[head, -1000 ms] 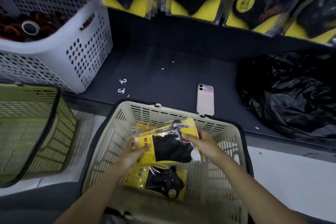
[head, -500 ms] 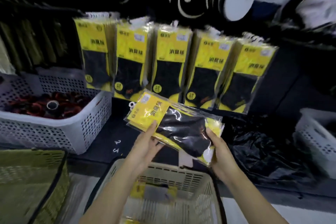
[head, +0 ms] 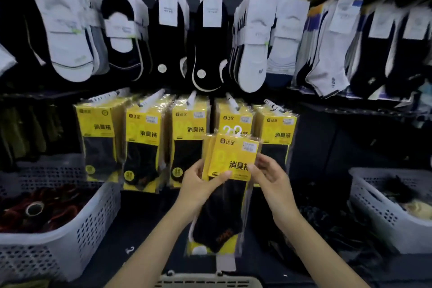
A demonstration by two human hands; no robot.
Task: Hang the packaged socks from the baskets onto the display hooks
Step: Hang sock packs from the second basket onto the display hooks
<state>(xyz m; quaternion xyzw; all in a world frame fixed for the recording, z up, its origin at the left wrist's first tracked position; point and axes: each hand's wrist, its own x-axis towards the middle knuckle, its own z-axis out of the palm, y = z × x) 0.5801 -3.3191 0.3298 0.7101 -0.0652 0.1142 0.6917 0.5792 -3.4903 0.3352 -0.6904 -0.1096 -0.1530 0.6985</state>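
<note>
A small stack of yellow packaged black socks stands upright in front of me, white hanger loops at its top. My left hand pinches the stack's left edge, thumb across the yellow card. My right hand touches the right edge with curled fingers. Behind it, several rows of the same yellow sock packs hang on white display hooks. The held stack sits just below the fourth hook from the left. The beige basket's rim shows at the bottom edge.
White perforated bins stand at left with dark red items and at right. Rows of white and black socks hang above. A black plastic bag lies on the dark shelf at right. A phone lies below the held stack.
The packs came out of the beige basket, rose to the display and turned from tilted to upright. My view swung up from the basket to the hooks.
</note>
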